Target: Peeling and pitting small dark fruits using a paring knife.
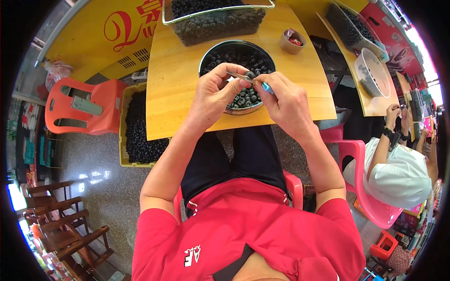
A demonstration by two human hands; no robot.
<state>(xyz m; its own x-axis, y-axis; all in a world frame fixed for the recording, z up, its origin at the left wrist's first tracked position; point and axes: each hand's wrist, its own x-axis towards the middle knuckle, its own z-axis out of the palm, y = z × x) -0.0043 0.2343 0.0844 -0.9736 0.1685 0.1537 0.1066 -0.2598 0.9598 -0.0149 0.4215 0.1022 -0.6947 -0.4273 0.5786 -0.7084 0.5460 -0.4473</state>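
Observation:
Over a round metal bowl [206, 55] of small dark round fruit or nuts, both my hands meet at the wooden table's near part. My right hand [287, 100] grips a small knife with a blue handle [267, 87], its short blade [237, 76] pointing left. The fingers of my left hand [215, 93] are pinched at a small dark round piece [250, 74], which sits right against the blade. My fingers partly cover the piece, so its exact kind cannot be made out. More dark pieces [244, 99] lie in the bowl below.
A clear bin [218, 29] full of dark pieces stands behind the bowl, beside a small brown cup [293, 42] with red wrappers. At left are a yellow crate [123, 140] of the same pieces and an orange chair [105, 96]. A co-worker [396, 171] sits at right.

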